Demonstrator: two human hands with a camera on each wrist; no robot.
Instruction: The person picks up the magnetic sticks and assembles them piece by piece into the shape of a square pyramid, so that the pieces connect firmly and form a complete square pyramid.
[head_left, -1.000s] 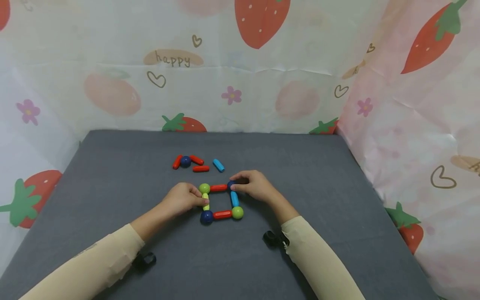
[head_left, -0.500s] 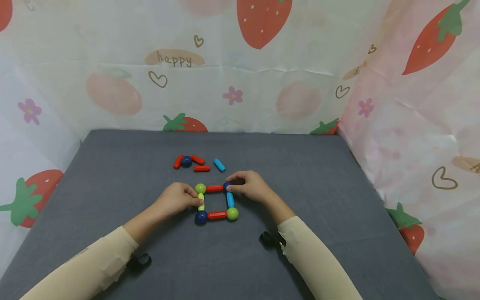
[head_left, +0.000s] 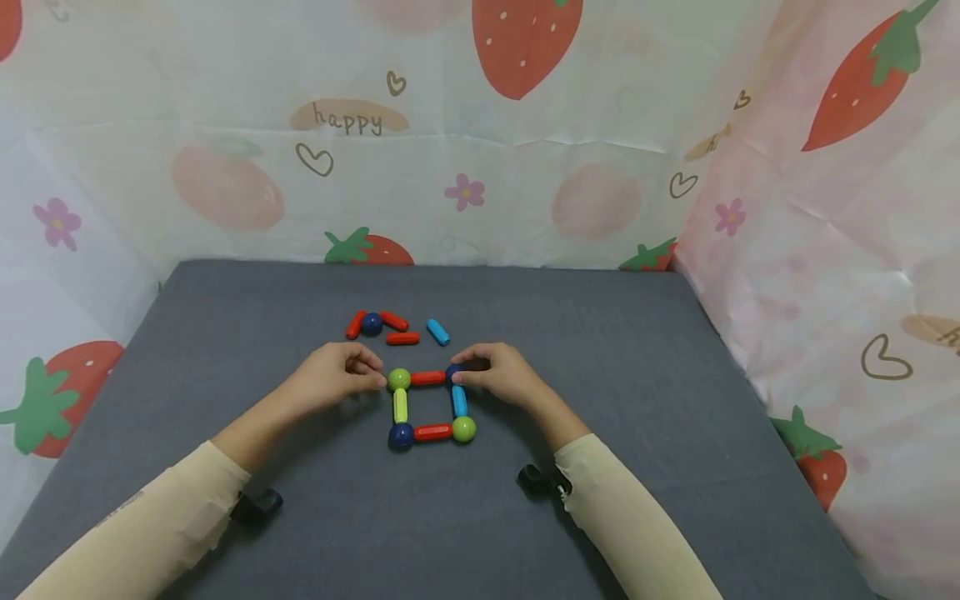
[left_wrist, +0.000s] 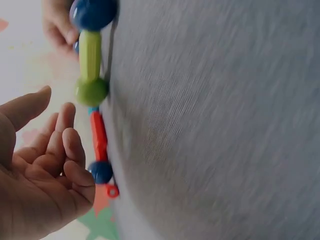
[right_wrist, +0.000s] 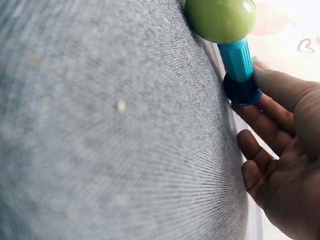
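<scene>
A square of magnetic sticks and balls lies on the grey cloth. Its left side is a yellow-green stick [head_left: 401, 407] between a green ball [head_left: 399, 379] and a dark blue ball [head_left: 401, 436]. Two red sticks, one of them the near red stick [head_left: 433, 432], form the far and near sides. On the right, a light blue stick [right_wrist: 236, 60] joins another green ball [head_left: 464, 429] to the far-right dark blue ball [right_wrist: 241, 91]. My right hand [head_left: 495, 371] pinches that blue ball. My left hand [head_left: 341, 375] is beside the far-left green ball, thumb and fingers apart, holding nothing.
Beyond the square lie a loose dark blue ball [head_left: 372, 324], several red sticks, including a red stick [head_left: 402, 338], and a light blue stick [head_left: 438, 332]. A strawberry-print curtain [head_left: 510, 183] stands behind the grey table [head_left: 600, 333] and along its sides.
The square has shifted slightly left with my right hand on its corner. My left hand has let go of the yellow-green stick and moved away from me, to the left.
</scene>
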